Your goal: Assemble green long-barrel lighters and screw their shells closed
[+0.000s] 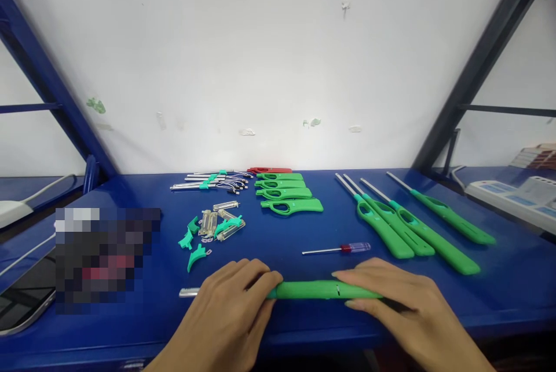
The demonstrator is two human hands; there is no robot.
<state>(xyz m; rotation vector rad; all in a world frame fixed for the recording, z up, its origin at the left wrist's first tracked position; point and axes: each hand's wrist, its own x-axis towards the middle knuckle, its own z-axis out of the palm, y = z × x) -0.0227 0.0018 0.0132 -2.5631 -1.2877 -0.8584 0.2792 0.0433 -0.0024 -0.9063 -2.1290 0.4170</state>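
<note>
A long green lighter [310, 290] lies level across the front of the bench, its metal tube pointing left. My left hand [230, 308] is closed around the lighter where the tube meets the green body; the tube's tip sticks out past the knuckles. At the other end, my right hand [399, 299] pinches the body between thumb and fingers. A small dark slot shows on the body near the right fingertips. Just beyond the lighter lies a screwdriver [341, 248] with a purple and red handle.
Several assembled green lighters [384, 230] lie at the right. Green handle shells [291, 205] and a red one [269, 170] are stacked mid-back, beside metal tubes with wires [208, 183]. Clear fuel tanks [208, 223] and teal triggers [197, 256] lie left. A phone [30, 291] sits far left.
</note>
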